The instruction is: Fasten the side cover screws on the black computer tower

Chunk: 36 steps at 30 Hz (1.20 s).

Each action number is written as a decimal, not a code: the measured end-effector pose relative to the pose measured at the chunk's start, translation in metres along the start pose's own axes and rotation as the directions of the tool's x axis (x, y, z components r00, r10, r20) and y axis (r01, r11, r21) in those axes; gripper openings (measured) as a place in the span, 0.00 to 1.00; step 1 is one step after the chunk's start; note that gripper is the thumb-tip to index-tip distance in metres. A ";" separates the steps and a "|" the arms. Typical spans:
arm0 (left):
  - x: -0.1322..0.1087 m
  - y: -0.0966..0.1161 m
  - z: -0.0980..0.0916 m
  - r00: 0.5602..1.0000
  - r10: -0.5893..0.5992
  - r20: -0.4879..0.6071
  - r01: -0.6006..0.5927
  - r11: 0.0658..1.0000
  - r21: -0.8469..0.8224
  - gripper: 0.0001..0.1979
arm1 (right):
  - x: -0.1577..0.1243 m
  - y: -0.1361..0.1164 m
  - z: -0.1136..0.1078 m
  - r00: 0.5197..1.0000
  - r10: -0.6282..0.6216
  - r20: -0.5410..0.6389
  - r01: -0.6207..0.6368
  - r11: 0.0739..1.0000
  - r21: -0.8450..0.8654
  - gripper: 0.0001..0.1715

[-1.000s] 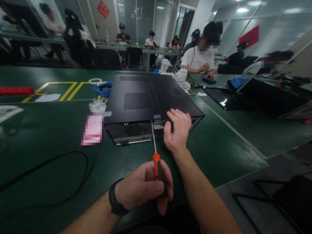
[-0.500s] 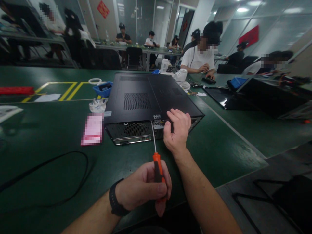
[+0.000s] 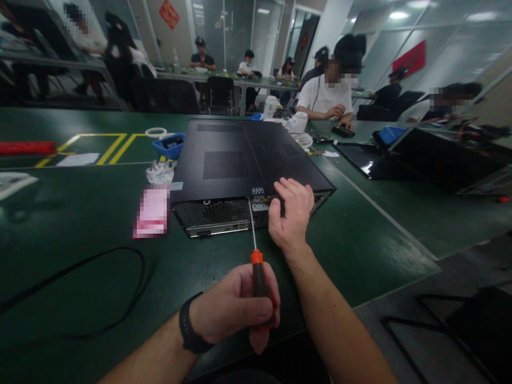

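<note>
"Fingers of your left hand (image 3: 229, 309) are clamped on the orange and dark screwdriver (image 3: 261, 285), thumb laid across its handle. You wear a black wristband (image 3: 192, 325) on that arm."

"And your right hand (image 3: 290, 218)?"

"At one o'clock from your left, its fingers lie side by side on top of the black computer case (image 3: 216, 138), thumb apart at the near edge."

"Where does your screwdriver point?"

"Just short of twelve. Its tip is at the upper edge of the case's near side, below a small patterned label (image 3: 258, 191); what it meets there is too small for you to tell."

"How does the case sit?"

"Flat on the green table (image 3: 352, 229), at your twelve, a perforated vent (image 3: 226, 165) on top and the side with the ports facing you."

"What lies around it?"

"At your ten, a black cable (image 3: 138, 258) curves. Toward eleven, a blurred pink packet (image 3: 152, 210), then a crumpled white bundle (image 3: 160, 172), a blue tray (image 3: 168, 152) and a white ring (image 3: 156, 129)."

"On your other side?"

"At one, a dark flat panel (image 3: 360, 157); nearer two, a large black box (image 3: 436, 160). Just past twelve, white appliance parts (image 3: 296, 124), and beyond them a co-worker (image 3: 326, 98) in a white shirt. Farthest from you, more people (image 3: 202, 60) sit around twelve."
</note>
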State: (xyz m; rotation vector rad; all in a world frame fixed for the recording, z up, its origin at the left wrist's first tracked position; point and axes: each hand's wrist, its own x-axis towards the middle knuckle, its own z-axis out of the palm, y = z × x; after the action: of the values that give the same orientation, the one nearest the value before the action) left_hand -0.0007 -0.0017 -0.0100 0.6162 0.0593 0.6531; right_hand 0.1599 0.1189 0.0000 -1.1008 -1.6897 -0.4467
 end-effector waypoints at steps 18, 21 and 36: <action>0.002 -0.001 0.001 0.999 0.033 -0.009 -0.032 0.999 0.035 0.14 | 0.000 0.000 0.000 1.000 -0.008 0.002 0.008 1.000 0.001 0.21; 0.001 0.001 0.003 1.000 0.005 -0.022 -0.005 1.000 0.025 0.15 | 0.000 0.000 0.001 1.000 -0.019 -0.014 0.019 1.000 0.006 0.20; 0.003 -0.001 0.002 1.000 0.030 -0.001 -0.030 1.000 0.010 0.14 | -0.001 0.000 0.001 1.000 0.000 0.001 0.000 1.000 0.000 0.20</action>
State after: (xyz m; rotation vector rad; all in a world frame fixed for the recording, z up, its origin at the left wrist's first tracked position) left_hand 0.0026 -0.0017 -0.0082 0.6268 0.0547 0.6825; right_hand 0.1597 0.1192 -0.0010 -1.1016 -1.6905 -0.4461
